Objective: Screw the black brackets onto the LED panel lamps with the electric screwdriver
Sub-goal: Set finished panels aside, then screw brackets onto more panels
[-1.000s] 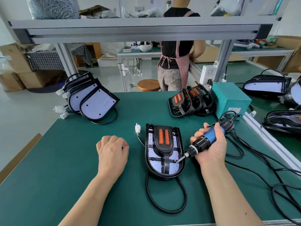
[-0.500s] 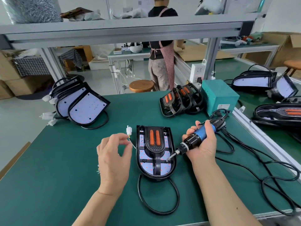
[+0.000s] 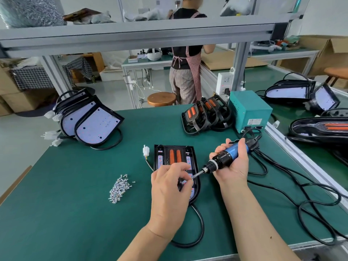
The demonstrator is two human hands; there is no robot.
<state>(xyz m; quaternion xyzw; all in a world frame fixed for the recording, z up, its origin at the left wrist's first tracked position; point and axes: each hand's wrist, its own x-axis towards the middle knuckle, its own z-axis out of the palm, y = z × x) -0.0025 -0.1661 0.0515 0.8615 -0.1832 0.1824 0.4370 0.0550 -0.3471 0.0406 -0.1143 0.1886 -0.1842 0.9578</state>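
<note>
Head view: screwdriver [image 3: 227, 159], tip at left fingers [image 3: 185, 185] (over the lamp [image 3: 160, 159])

Left grip [image 3: 169, 187] and right grip [image 3: 235, 166] are showing bare, forearms too; a tiny dark speck [image 3: 270, 237] is marking the right forearm [image 3: 252, 219].

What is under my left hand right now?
The lower half of the lamp lies under the left hand, which pinches at the screwdriver tip. The bracket shows beyond the hand; its lower part and any screw are covered.
</note>
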